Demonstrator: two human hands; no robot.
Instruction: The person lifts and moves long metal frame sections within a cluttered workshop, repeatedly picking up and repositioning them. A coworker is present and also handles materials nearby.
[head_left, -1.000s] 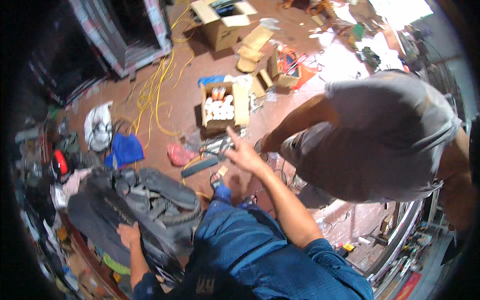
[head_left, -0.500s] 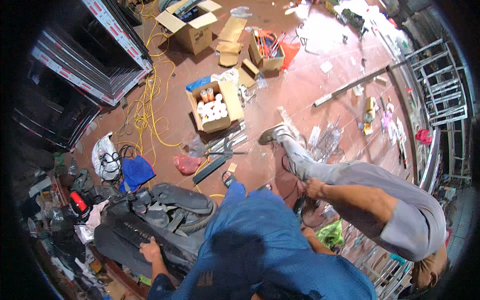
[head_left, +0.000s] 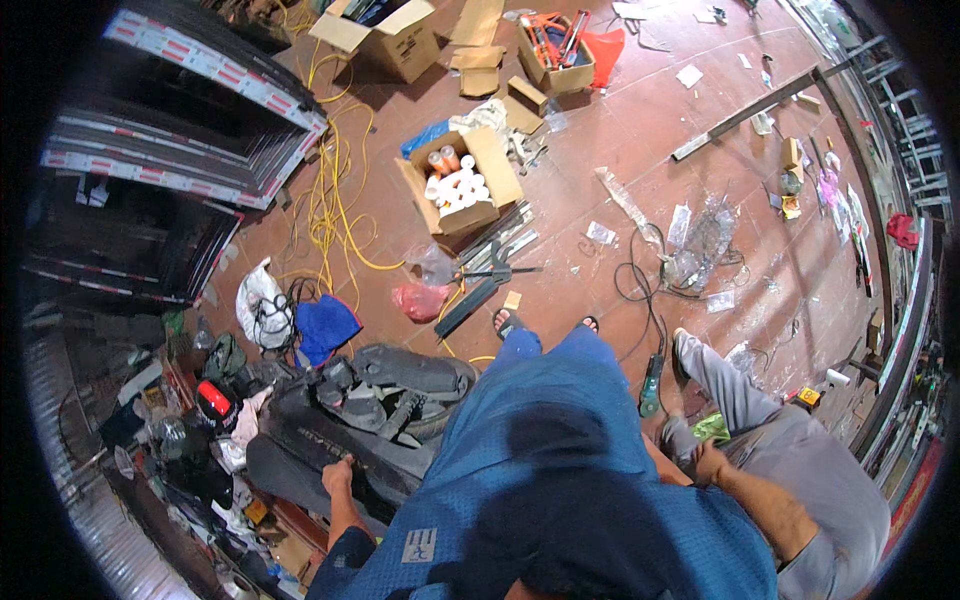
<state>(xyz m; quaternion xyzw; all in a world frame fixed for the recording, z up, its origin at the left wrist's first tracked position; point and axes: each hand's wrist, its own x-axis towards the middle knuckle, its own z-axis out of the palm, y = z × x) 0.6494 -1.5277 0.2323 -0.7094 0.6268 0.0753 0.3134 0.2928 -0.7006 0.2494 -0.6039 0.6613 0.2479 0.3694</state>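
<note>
My left hand (head_left: pixel 338 476) rests on the black seat (head_left: pixel 285 466) of a motorbike (head_left: pixel 385 400) at the lower left. Its fingers show only in part; they lie against the seat with nothing in them. My right forearm (head_left: pixel 668 466) hangs at my right side, and the hand at its end is hidden by my blue shirt. Close to that side a co-worker in grey crouches, with a hand (head_left: pixel 710 464) near the knee. Between us and the far floor lies a green corded power tool (head_left: pixel 651 386), its black cord looping away.
An open carton (head_left: pixel 497 168) of white tubes stands ahead, beside a clamp (head_left: pixel 497 272) and metal strips. Yellow cable (head_left: pixel 335 190) trails near stacked frames (head_left: pixel 190 165) at left. A metal bar (head_left: pixel 745 115) lies at right. Clutter (head_left: pixel 185 450) crowds the motorbike's left.
The view has shifted, so the floor things sit further right. The co-worker has lowered from a bent stance to a crouch, and the green tool has come into plain sight. My left hand stays on the seat.
</note>
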